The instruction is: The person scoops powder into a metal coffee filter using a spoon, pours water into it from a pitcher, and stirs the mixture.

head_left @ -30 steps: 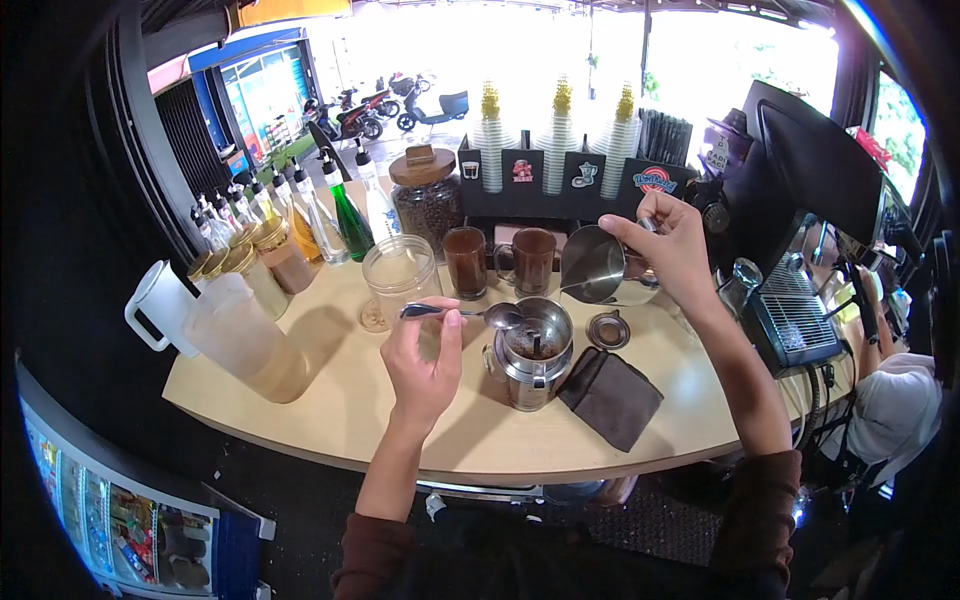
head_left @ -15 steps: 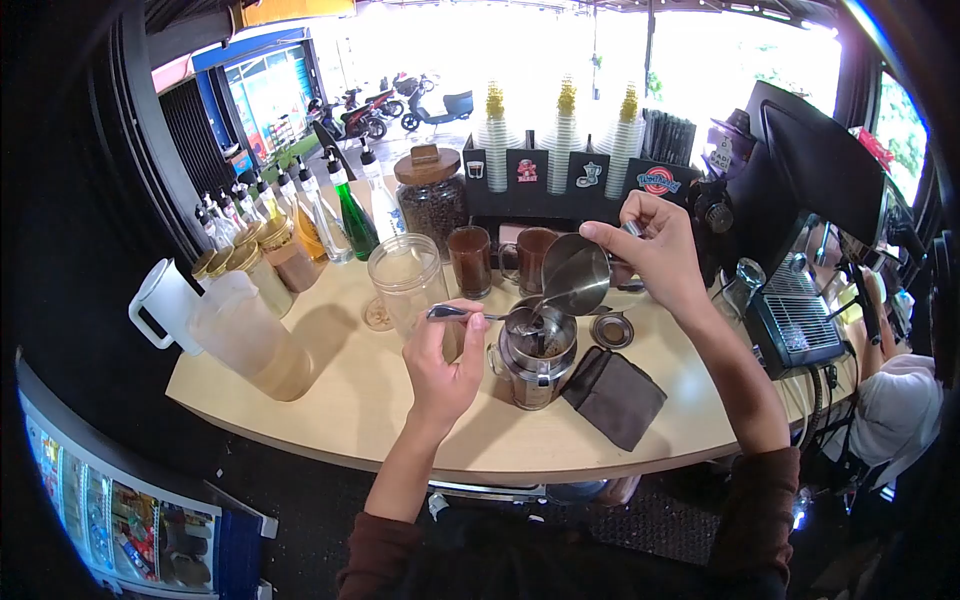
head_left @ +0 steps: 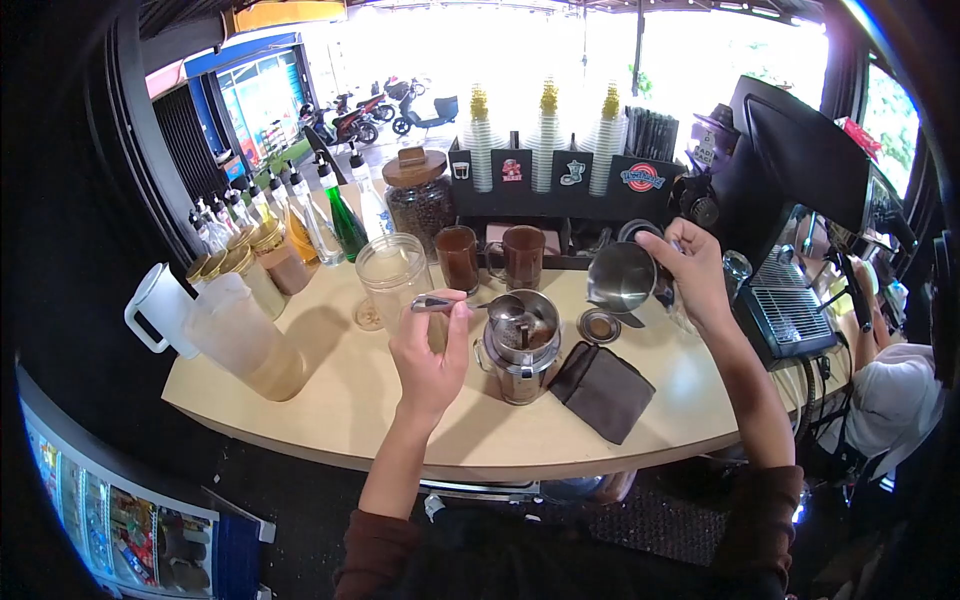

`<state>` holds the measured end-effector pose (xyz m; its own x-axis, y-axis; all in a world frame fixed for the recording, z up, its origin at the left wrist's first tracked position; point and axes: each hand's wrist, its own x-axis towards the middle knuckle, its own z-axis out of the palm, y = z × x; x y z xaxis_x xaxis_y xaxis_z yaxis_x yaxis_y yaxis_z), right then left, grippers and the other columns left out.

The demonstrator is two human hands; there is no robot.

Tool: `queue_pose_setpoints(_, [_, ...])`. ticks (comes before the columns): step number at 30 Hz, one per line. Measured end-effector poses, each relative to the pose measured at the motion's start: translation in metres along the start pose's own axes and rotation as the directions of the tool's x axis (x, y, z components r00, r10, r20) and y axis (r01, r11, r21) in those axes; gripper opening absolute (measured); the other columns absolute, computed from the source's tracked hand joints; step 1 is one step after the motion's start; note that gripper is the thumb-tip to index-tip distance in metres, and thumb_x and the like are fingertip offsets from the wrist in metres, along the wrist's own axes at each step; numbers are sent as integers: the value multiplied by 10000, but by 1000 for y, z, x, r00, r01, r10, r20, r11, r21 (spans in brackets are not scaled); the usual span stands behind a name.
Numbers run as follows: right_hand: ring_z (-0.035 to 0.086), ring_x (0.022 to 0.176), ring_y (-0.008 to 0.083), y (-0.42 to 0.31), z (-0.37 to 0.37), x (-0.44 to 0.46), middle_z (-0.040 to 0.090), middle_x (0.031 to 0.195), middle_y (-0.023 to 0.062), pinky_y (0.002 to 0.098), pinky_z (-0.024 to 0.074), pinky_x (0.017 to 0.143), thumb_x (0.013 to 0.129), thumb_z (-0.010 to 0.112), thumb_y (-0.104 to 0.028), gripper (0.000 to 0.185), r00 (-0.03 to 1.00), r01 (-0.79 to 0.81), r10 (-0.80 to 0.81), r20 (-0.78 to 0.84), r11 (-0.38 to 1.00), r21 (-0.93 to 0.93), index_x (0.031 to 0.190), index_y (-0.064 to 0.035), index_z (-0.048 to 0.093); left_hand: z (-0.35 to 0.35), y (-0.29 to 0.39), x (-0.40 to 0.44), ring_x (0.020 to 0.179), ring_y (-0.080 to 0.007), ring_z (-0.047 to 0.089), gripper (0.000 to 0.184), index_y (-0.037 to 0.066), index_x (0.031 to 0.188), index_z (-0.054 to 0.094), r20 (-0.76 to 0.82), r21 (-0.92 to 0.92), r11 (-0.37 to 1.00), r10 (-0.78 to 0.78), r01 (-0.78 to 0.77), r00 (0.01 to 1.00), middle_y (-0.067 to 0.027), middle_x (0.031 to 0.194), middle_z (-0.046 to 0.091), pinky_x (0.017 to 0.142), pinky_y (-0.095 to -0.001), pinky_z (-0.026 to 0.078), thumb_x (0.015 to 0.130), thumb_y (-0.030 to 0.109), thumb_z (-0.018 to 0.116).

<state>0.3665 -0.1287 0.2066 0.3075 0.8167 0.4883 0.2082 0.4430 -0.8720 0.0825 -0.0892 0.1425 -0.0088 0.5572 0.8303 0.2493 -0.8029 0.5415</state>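
My left hand (head_left: pixel 430 355) pinches a metal spoon (head_left: pixel 505 308) with its bowl over the mouth of a metal coffee dripper (head_left: pixel 549 325). Dark wet coffee shows inside the dripper, which rests on a glass mug (head_left: pixel 524 386). My right hand (head_left: pixel 692 275) grips a metal pitcher (head_left: pixel 620 280), held up to the right of the dripper and apart from it. The grip on the pitcher is partly hidden by the fingers. Beside the mug lie a small round metal lid (head_left: pixel 598 326) and a folded dark cloth (head_left: pixel 606 392).
Two mugs of brown drink (head_left: pixel 523 262) stand behind the dripper, next to an open clear jar (head_left: pixel 388 275). A plastic pitcher (head_left: pixel 240 335) and several pump bottles (head_left: pixel 345 220) line the left. At right are an espresso machine (head_left: pixel 790 310) and another person's sleeve (head_left: pixel 895 395).
The pitcher has moved right, away from the dripper, and a thin stream from its spout is no longer seen. The spoon stays over the dripper. The whole view has shifted slightly.
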Motion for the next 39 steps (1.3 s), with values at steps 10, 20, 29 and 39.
queue_pose_setpoints(10, [375, 490, 19, 103, -87, -52, 457, 592, -58, 203, 280, 441, 850, 716, -177, 368, 949, -194, 203, -242, 979, 60, 635, -155, 418, 0, 1, -3, 755, -200, 654, 96, 10, 959, 622, 11, -2, 1000, 13, -13, 1000, -99, 814, 659, 692, -307, 488, 895, 80, 607])
queue_pose_setpoints(20, [442, 446, 109, 170, -115, -95, 437, 543, -11, 258, 377, 440, 929, 616, -250, 350, 876, -197, 327, -355, 914, 355, 648, -132, 445, 6, 6, -6, 753, -217, 638, 87, 7, 948, 628, 66, -8, 999, -44, 45, 997, -102, 808, 666, 702, -329, 470, 895, 67, 595])
queue_pose_setpoints(29, [540, 800, 96, 123, -96, -84, 572, 831, 12, 251, 428, 719, 928, 592, -217, 186, 942, -20, -125, -310, 905, -426, 1035, -65, 596, 12, 15, -4, 807, -229, 612, 84, 53, 935, 664, 127, 144, 971, 174, -192, 976, -62, 843, 656, 790, -362, 445, 856, 72, 647])
queue_pose_setpoints(39, [540, 651, 232, 7, 46, -72, 596, 723, 92, 331, 430, 632, 816, 668, -43, 274, 781, 588, -489, 387, 784, -196, 1086, -85, 681, 36, 40, -10, 808, -180, 602, 185, 93, 918, 651, 356, 218, 837, 411, -503, 839, -9, 836, 601, 915, -401, 377, 748, 92, 724])
